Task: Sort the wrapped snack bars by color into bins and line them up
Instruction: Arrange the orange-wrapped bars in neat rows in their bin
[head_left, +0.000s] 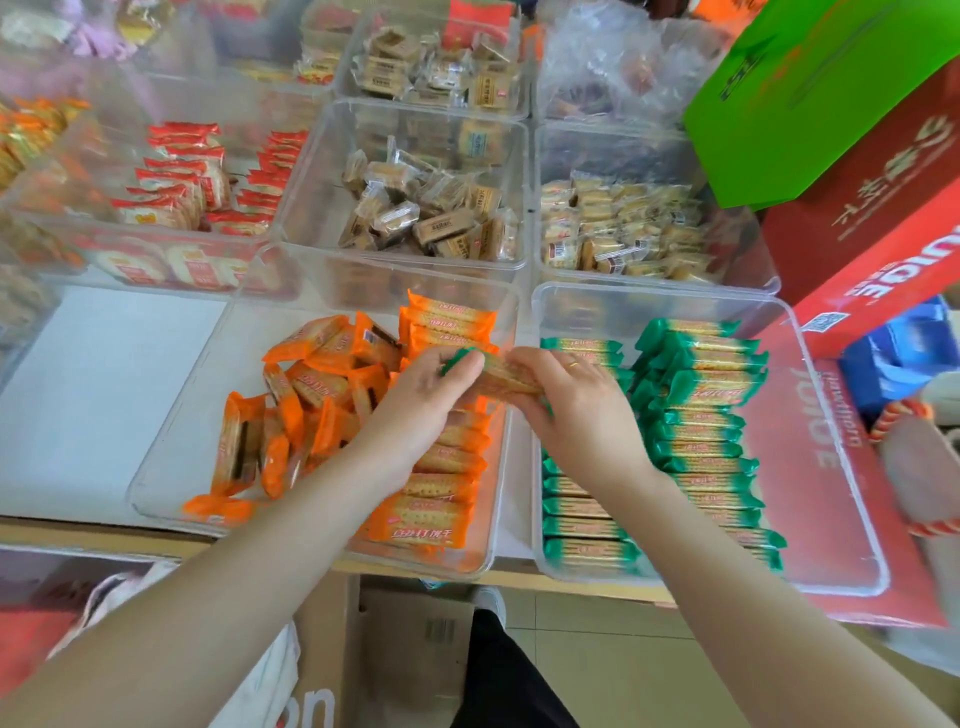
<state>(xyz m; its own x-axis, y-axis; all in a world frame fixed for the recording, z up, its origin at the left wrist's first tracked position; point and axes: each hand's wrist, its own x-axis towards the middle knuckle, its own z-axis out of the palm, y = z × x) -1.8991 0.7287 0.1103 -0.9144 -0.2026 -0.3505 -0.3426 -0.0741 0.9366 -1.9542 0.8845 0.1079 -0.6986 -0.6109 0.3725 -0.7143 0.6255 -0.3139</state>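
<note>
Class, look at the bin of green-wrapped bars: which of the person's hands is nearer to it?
Right. The right hand reaches the green bin's near-left rim; the left hand hangs over the orange bin alongside. Both hold one green bar.

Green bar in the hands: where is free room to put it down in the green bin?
Both hands, left hand and right hand, hold the green bar. In the green bin, a bare strip lies between the right row of green bars and the bin's right wall. The left side is crowded with rows.
</note>
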